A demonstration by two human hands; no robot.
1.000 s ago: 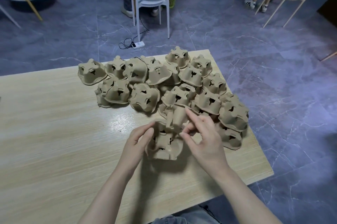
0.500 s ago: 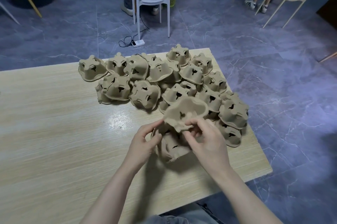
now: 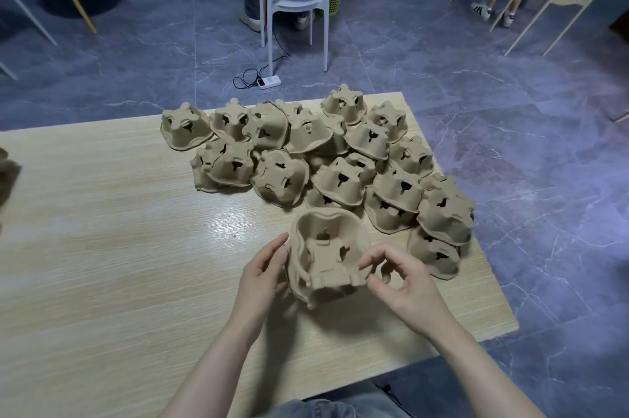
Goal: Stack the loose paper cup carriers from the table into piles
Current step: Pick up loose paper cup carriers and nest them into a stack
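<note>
Two brown pulp cup carriers (image 3: 328, 256) sit nested together, tilted with their hollow side toward me, just above the wooden table (image 3: 102, 264) near its front right. My left hand (image 3: 263, 273) holds their left side, thumb up along the rim. My right hand (image 3: 398, 278) pinches their right edge between thumb and forefinger. Behind them, several loose carriers (image 3: 340, 162) lie upside down in an overlapping heap across the far right of the table.
A blurred brown carrier shape (image 3: 6, 176) shows at the table's left edge. The table's right edge (image 3: 476, 247) runs close beside the heap. Beyond the far edge are a white chair (image 3: 294, 2) with a seated person and a power strip (image 3: 269, 82) on the floor.
My right hand lifted one carrier off the near side of the heap and brought it down onto the carrier in my left hand. The two are now nested and tilted toward me.
</note>
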